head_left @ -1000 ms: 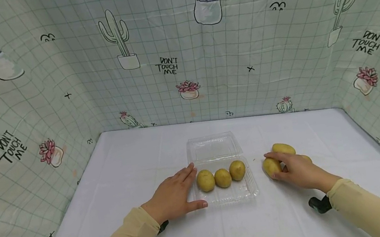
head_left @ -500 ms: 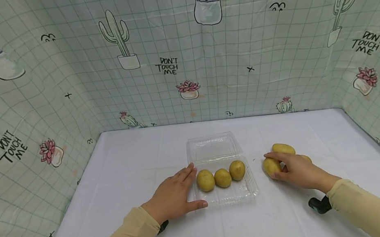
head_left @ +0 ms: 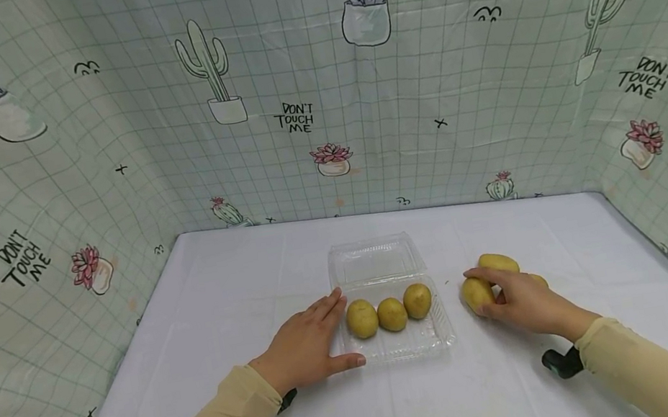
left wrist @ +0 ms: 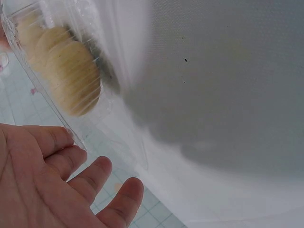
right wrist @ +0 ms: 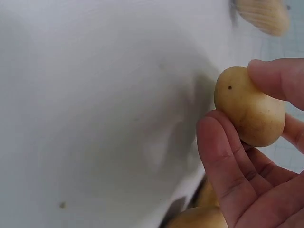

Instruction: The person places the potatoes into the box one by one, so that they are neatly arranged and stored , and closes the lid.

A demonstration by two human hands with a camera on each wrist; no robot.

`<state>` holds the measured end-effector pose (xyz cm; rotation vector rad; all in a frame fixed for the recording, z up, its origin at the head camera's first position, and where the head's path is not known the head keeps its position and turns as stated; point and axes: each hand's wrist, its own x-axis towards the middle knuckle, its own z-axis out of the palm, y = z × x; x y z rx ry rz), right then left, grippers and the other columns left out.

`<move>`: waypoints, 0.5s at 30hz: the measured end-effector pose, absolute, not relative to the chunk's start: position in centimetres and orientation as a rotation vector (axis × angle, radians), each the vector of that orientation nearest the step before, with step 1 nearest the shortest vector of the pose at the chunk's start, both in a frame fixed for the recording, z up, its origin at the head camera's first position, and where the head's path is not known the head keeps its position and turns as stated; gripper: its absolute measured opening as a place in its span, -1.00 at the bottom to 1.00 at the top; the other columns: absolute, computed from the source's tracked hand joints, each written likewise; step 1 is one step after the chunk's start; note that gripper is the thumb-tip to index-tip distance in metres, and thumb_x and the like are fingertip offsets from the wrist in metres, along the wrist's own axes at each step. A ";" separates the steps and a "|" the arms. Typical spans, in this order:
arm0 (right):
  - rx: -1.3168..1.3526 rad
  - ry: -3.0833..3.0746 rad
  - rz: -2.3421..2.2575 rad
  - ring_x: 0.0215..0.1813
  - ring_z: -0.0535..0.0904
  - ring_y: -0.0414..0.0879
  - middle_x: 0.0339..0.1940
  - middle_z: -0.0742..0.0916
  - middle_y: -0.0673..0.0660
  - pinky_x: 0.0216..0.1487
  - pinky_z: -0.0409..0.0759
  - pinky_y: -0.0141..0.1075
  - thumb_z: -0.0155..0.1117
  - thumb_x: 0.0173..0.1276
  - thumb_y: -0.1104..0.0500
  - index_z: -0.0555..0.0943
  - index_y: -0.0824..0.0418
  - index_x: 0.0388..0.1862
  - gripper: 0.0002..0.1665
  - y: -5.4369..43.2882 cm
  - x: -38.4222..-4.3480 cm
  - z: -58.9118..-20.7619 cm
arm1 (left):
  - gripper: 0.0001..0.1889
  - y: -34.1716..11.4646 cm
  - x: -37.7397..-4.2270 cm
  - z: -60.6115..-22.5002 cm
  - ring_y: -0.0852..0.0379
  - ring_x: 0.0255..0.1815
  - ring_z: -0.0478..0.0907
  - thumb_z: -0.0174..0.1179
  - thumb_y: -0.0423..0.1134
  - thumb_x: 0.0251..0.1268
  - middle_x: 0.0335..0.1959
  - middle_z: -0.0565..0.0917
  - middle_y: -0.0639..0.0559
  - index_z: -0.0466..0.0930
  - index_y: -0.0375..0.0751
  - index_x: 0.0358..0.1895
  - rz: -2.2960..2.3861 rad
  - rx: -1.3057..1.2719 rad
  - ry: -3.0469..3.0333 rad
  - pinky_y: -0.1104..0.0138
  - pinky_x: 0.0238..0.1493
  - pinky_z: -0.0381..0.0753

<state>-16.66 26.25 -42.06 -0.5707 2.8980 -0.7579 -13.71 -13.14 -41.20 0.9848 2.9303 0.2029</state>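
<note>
A clear plastic clamshell box [head_left: 398,348] lies with its lid laid back. In its base sit a larger potato [head_left: 362,318], a smaller potato [head_left: 392,314] and a third potato [head_left: 417,301], side by side. My left hand [head_left: 303,344] rests at the box's left edge with fingers extended; in the left wrist view its fingertips are right at the clear rim [left wrist: 71,130]. Off to the right, my right hand [head_left: 529,301] grips a potato [head_left: 477,295] between thumb and fingers. The right wrist view shows this potato [right wrist: 247,107] with a small dark spot.
Behind the right hand lies an oblong potato [head_left: 498,262], and another potato [head_left: 539,279] is partly hidden by that hand. The box lid [head_left: 375,260] lies toward the back of the white-covered table [head_left: 233,275]. A printed cloth [head_left: 310,59] hangs around the back and sides.
</note>
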 end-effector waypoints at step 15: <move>-0.762 2.944 -0.886 -0.28 0.51 -0.18 0.03 0.62 0.09 -0.32 0.54 -0.33 0.51 0.24 0.20 0.49 0.15 0.37 -0.29 24.6 -16.6 -39.9 | 0.04 -13.2 -13.8 -41.2 -0.07 0.53 0.14 0.06 0.45 0.27 0.58 0.12 -0.14 0.16 -0.34 0.53 0.205 0.987 2.925 0.04 0.34 0.35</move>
